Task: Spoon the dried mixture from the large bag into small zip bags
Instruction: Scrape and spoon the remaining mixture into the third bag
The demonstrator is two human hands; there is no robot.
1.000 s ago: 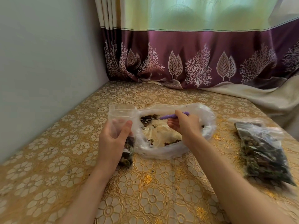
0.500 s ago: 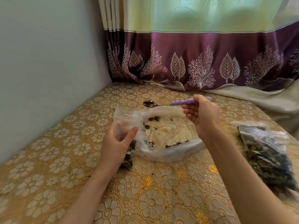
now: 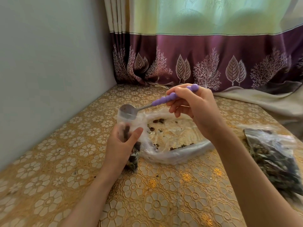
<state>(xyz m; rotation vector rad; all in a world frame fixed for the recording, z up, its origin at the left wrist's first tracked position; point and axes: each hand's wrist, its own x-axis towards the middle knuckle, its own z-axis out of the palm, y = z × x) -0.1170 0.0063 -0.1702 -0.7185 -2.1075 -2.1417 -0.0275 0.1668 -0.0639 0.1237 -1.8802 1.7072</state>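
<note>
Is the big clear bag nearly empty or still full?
Nearly empty: the large clear plastic bag lies open and flat, with only scattered dark bits inside and the tablecloth pattern showing through.

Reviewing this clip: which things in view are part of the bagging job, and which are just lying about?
In use:
- spoon, held by the right hand
- small zip bag, held open by the left hand
- large bag, nearly empty
- filled bag at right

Just there:
- curtain
- tablecloth
- wall
</note>
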